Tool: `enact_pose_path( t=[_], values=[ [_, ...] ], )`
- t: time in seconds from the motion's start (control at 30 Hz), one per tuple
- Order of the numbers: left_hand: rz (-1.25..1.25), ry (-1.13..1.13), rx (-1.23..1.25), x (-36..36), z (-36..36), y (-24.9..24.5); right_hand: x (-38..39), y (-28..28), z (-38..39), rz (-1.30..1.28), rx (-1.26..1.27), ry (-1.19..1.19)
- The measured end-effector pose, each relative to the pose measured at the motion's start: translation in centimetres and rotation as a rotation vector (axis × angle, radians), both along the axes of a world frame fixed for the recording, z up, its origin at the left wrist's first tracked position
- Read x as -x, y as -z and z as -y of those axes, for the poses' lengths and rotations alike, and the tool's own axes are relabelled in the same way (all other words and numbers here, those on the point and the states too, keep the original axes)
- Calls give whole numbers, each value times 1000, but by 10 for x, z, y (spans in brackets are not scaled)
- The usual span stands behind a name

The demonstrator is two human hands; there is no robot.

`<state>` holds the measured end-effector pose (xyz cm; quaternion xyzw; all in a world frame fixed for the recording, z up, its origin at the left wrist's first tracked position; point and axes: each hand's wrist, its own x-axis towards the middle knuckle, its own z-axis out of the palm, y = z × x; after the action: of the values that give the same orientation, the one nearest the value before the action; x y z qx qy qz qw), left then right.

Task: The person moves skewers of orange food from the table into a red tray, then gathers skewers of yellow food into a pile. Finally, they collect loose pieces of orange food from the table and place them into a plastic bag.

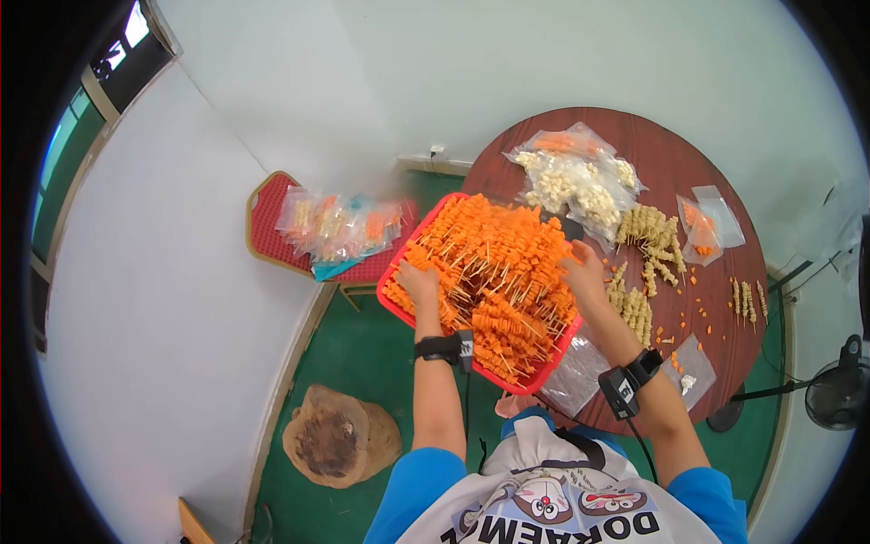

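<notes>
A red plastic basket (391, 297) is heaped with skewers of orange pieces (507, 249), their pale stick ends poking out. My left hand (420, 283) is closed at the basket's left side, its fingertips reaching the rim among the skewers. On the opposite side my right hand (584, 272) grips near the right edge, its fingers partly hidden by the heap. The basket is between the chair and the round table, overlapping the table's left edge. What supports it from below is hidden.
On the brown round table (652, 136) lie bags of white pieces (571, 190), yellowish skewers (651, 231), a bag of orange bits (702, 227) and scattered crumbs. Clear bags cover a red chair (263, 218). A log stump (340, 435) stands on the green floor; a fan (834, 394) is at right.
</notes>
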<state>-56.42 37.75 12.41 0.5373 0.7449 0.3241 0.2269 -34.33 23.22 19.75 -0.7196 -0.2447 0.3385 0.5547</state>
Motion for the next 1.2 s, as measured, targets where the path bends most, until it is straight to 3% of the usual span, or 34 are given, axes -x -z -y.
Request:
enact_pose_path(
  t=[0.07,0.1,0.23,0.33,0.4,0.47,0.53,0.6,0.67,0.73,0.8,0.87,0.93,1.0,1.2],
  values=[
    [17,200,40,6,-5,-14,-3,-3,11,-83,-83,-23],
    [-95,132,-78,4,-8,-12,-5,-4,17,-84,-82,-19],
    [-165,179,0,9,-27,-6,-13,-1,48,-84,-164,10],
    [-92,169,-43,10,-38,-13,-20,1,76,-80,-175,37],
    [222,87,96,3,-38,-19,-25,9,98,-107,-163,76],
    [114,152,131,7,-53,2,-31,24,124,-80,-105,50],
    [-299,322,-23,10,-69,28,-36,37,151,-106,-28,97],
    [-506,363,-102,9,-64,29,-42,61,185,33,8,62],
    [-590,498,-111,24,-108,78,-50,81,217,76,34,118],
    [-483,437,-158,27,-108,68,-55,98,249,211,177,44],
    [-388,441,84,15,-85,19,-57,102,276,275,206,83],
    [-365,344,-34,18,-94,28,-58,101,297,306,365,105],
    [39,237,111,15,-96,29,-62,110,319,355,369,154],
    [194,205,128,14,-98,32,-61,104,328,303,458,149],
    [-34,431,76,20,-119,50,-74,112,356,262,629,54]
  ],
)
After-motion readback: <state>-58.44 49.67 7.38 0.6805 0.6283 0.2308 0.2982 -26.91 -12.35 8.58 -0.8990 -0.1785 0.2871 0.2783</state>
